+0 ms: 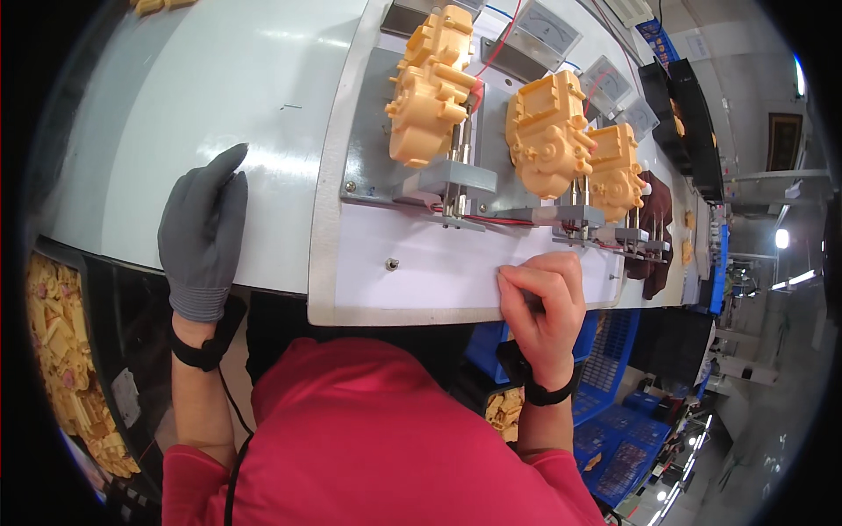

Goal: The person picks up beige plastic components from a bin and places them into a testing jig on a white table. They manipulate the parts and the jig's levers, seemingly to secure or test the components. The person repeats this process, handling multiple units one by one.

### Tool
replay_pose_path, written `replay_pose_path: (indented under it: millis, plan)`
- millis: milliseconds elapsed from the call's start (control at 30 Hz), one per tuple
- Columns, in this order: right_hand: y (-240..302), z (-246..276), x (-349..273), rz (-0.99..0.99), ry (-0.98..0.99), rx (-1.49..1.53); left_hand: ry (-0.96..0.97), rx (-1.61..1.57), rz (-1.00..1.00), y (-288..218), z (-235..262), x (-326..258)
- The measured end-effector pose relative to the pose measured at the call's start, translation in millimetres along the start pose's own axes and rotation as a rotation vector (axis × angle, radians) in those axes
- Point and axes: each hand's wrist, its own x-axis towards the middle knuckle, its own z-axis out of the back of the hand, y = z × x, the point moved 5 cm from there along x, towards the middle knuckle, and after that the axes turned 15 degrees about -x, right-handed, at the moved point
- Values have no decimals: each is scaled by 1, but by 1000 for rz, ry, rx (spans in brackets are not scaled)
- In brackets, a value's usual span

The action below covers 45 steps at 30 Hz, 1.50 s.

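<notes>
My left hand (203,230), in a grey glove, rests on the white tabletop with its fingers stretched out and nothing in it. My bare right hand (545,302) lies at the front edge of the white fixture board (421,294), fingers curled in and no object showing in them. Beyond it, yellow-orange plastic gearbox-like housings stand upright on the board: a left one (431,92), a middle one (548,131) and a right one (616,171). Grey brackets with metal pins (456,180) sit at their near sides. A small toggle switch (392,264) is on the board between my hands.
Analog meters (545,33) with red and blue wires line the board's back. A thin metal piece (291,107) lies on the tabletop (114,167). Dark cloth (653,232) lies at the right. Yellow parts (66,359) fill a bin at lower left; blue crates (605,373) stand below right.
</notes>
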Motion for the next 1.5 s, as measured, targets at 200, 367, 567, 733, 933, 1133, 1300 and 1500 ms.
replay_pose_path:
  millis: [200,367,567,733,933,1133,1300,1500]
  plan:
    - [3,1,2,-121,62,16,1,7,2,0,0,0]
    - [5,2,4,-146,95,5,5,10,5,0,0,0]
    - [4,1,5,-148,101,-5,8,-7,-6,-2,1,1]
    - [4,2,5,-153,96,-4,4,-12,-3,-3,1,1]
    - [5,1,4,-138,65,-24,-4,9,-34,-4,1,1]
    - [6,1,4,-143,64,-35,-11,1,-48,-5,2,1]
    - [6,1,3,-146,65,-45,-7,3,-35,-4,2,0]
    - [7,1,3,-147,63,-47,0,10,-34,-4,2,1]
